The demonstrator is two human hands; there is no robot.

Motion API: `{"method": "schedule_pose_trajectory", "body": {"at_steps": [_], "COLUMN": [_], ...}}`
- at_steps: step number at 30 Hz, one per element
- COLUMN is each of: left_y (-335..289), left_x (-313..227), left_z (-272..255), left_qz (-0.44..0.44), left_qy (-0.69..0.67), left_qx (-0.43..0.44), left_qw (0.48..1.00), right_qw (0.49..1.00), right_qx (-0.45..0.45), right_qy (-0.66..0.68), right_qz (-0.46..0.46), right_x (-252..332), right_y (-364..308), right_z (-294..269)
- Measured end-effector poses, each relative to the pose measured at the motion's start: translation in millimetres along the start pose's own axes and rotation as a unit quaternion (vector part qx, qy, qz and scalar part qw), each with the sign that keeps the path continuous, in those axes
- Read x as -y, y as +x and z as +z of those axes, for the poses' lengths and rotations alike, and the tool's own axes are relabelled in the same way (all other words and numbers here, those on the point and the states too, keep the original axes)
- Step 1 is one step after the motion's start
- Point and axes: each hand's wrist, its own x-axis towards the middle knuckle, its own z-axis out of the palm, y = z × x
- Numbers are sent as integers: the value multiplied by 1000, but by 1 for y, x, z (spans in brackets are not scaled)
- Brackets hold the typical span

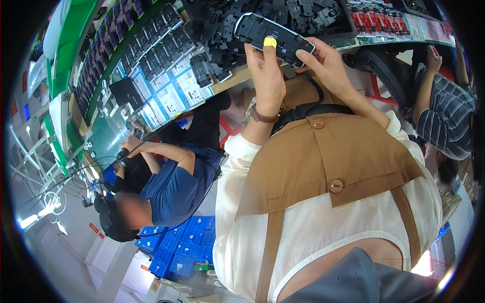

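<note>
Both hands grip one car shell [286, 44], held up over the near edge of the bench [231, 82], dark face showing, pale rim around it. Shell is tilted, its left end higher in view.

Left hand [265, 81]: closed on the shell's near side, thumb lying on the dark face. Yellow wrap [270, 42] on the thumb tip. Brown strap [266, 117] at the wrist.

Right hand [326, 65]: gripping the right end, thumb on the near corner, fingers behind; their exact hold is hidden.

Beyond the shell: black parts [321, 16] heaped in a dark tray [348, 25]. Left of it, rows of black parts [156, 38], with blue-and-white sheets [171, 99] nearer the edge. Right of the tray, red parts [376, 20] in rows.

Co-worker in blue [169, 202] at left, hands over the bench; what they hold is too small to tell. Another in plaid [444, 118] at right. Blue bins [187, 245] stacked behind the first.
</note>
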Motion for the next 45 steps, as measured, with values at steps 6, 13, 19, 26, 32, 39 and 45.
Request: {"method": "schedule_pose_trajectory", "body": {"at_steps": [6,13,19,26,32,39,45], "left_y": [1,8,10,6,3,4,7], "left_x": [-5,-11,-20,-19,-23,-23,-28], "left_z": [-7,-18,-20,-15,-16,-13,-28], "left_qz": [35,24,21,36,43,38,57], "left_qy": [8,-45,-75,-39,-3,-37,-17], "left_qx": [-12,-59,-75,-73,-68,-42,-71], "left_qw": [999,997,994,996,997,998,996], "right_qw": [1000,999,989,999,996,999,998], "right_qx": [16,19,11,43,30,1,17], "right_qy": [-14,39,-130,5,64,48,40], "right_qz": [15,13,-68,-6,49,10,40], "right_x": [-4,3,7,2,13,-1,2], "right_y": [5,14,8,15,19,25,25], "right_z": [8,9,27,28,32,26,39]}}
